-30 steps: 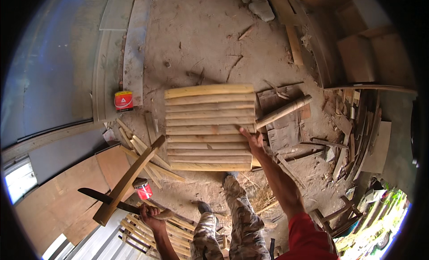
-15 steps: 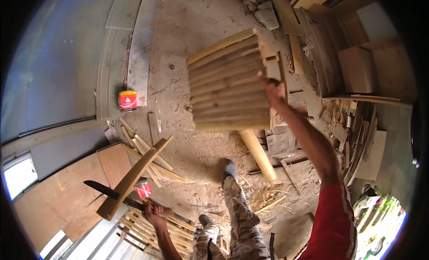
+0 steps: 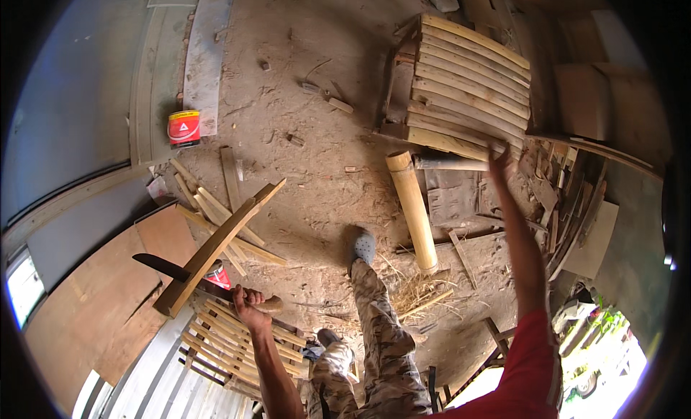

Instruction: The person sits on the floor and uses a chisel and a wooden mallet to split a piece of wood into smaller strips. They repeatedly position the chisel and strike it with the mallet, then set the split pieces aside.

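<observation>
I see left hand (image 3: pixel 248 302) fisted round machete handle (image 3: pixel 265 304), dark blade (image 3: pixel 160 265) passing under wooden plank (image 3: pixel 216 248). Right hand (image 3: pixel 502 163) at lower edge of slatted bamboo panel (image 3: pixel 466 84); grip unclear to me. Bamboo pole (image 3: pixel 412 207) on dirt floor (image 3: pixel 317 160), near panel.

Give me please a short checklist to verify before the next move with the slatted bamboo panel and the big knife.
1. Right hand has contact with the slatted bamboo panel: ok, it touches the lower edge; whether the fingers close on it, cannot tell.
2. Left hand grips the big knife by its handle: ok.
3. Blade is away from the legs: ok, it points out to the left.
4. Thick bamboo pole lies on the ground near the forward foot: not ok, could trip.
5. Panel stands steady: cannot tell.
</observation>
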Motion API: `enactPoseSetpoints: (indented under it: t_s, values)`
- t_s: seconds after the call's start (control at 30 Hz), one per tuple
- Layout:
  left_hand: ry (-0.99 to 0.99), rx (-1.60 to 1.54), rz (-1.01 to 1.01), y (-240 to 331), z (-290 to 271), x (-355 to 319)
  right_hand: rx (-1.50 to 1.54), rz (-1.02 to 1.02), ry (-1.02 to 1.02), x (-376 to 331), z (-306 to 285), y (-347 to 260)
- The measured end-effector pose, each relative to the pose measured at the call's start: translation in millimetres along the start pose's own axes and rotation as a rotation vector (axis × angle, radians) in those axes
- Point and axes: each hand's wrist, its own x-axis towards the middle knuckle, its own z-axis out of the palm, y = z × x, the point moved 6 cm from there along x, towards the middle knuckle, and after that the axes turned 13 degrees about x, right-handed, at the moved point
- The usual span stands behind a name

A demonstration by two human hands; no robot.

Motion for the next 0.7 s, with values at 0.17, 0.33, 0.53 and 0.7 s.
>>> enactPoseSetpoints:
  t_s: [0.17,0.33,0.53,0.7]
  values:
    - [-0.061,-0.002,-0.045,-12,16,-4,-0.024,-0.201,-0.135,-224,41,16]
    - [-0.039,-0.01,-0.076,-10,15,-17,0.212,0.16,-0.636,-395,36,-3]
    - [-0.211,-0.055,-0.082,48,33,-27,0.186,0.309,-0.686,-455,-47,-75]
    - [-0.313,-0.035,-0.114,119,54,-33,0.283,0.295,-0.587,-418,-83,-143]
